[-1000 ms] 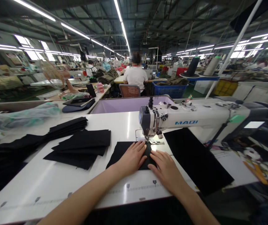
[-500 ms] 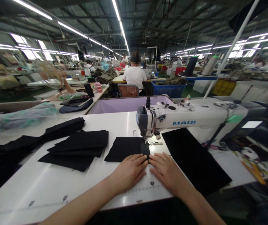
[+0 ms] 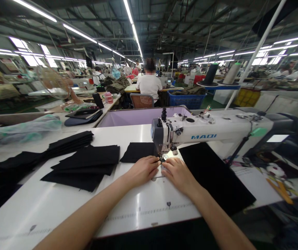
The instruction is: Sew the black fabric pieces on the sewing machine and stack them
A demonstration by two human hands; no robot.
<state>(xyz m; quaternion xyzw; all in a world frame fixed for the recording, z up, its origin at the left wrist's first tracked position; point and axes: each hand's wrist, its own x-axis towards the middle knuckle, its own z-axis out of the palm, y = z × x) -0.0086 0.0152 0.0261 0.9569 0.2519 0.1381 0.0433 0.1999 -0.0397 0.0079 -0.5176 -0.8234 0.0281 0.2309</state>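
A black fabric piece (image 3: 138, 152) lies flat under the head of a white sewing machine (image 3: 203, 130). My left hand (image 3: 145, 169) rests on its near edge, fingers stretched toward the lit needle area. Just right of the needle, my right hand (image 3: 176, 172) lies with fingers extended, their tips at the fabric's near right corner. The fingertips of both hands almost meet in front of the presser foot and partly hide the fabric edge. A stack of black fabric pieces (image 3: 86, 159) sits left of my hands. Another black panel (image 3: 216, 177) lies to the right.
More black fabric (image 3: 5, 170) is heaped at the far left, beside a clear plastic bag (image 3: 24, 128). Yellow-handled scissors (image 3: 280, 189) lie at the right. Behind the table stands a lilac bin (image 3: 128, 118). A person in a white shirt (image 3: 149, 85) sits farther ahead.
Both hands have moved forward, away from me, and the black fabric piece has slid the same way under the machine head. The stack and the right-hand panel stay in place.
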